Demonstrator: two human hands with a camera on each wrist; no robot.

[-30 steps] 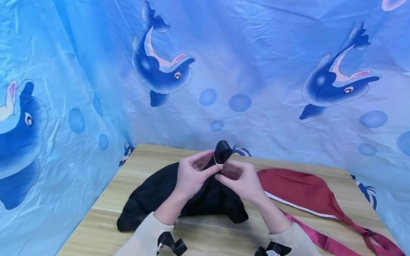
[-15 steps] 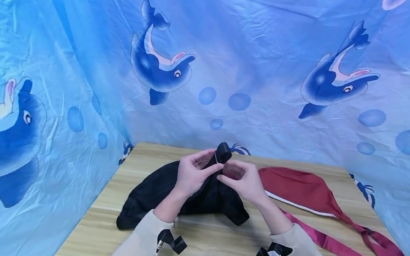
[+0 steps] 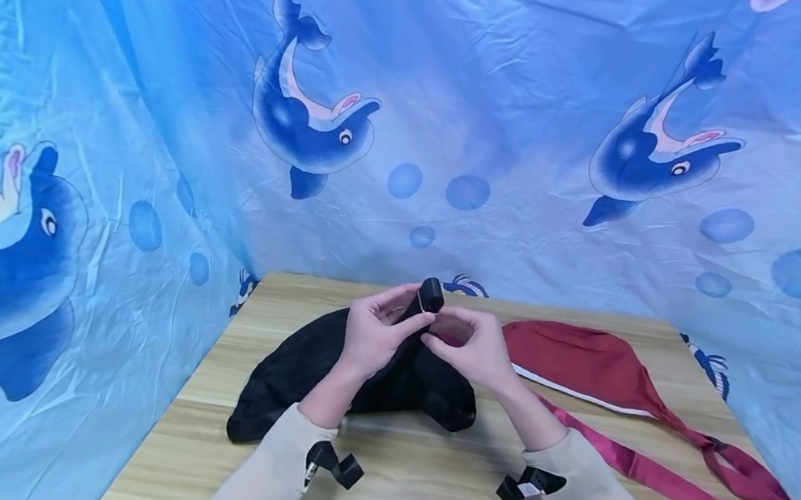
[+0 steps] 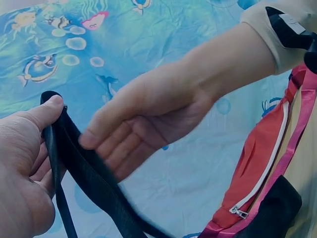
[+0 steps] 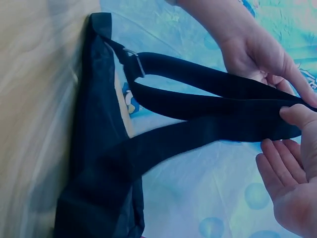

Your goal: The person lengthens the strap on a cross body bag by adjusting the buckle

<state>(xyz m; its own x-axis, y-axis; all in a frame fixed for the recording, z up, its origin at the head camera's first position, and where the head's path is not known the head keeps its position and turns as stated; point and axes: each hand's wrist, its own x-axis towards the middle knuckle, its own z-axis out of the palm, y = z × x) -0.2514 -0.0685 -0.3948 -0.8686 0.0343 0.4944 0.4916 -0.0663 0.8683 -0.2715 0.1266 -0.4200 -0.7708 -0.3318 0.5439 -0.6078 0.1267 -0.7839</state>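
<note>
A black waist bag (image 3: 301, 362) lies on the wooden table, its strap (image 3: 412, 310) raised between my hands. My left hand (image 3: 373, 333) pinches the folded strap near its top, thumb in front; the left wrist view shows the doubled strap hanging from this thumb. Facing it, my right hand (image 3: 471, 347) pinches the strap between thumb and fingers, as the right wrist view shows. A metal adjuster (image 5: 134, 62) sits on the strap near the bag's end. In the head view the hands partly hide the strap and bag.
A red waist bag (image 3: 579, 362) with a white zip edge lies to the right. Its maroon strap (image 3: 682, 496) loops towards the table's right side. Behind the table (image 3: 420, 480) hangs a blue curtain (image 3: 530, 133) printed with dolphins.
Both hands keep their hold on the strap and have barely moved. The strap's folded top has turned a little, and the black bag's right end has shifted slightly left. The head view has tilted slightly.
</note>
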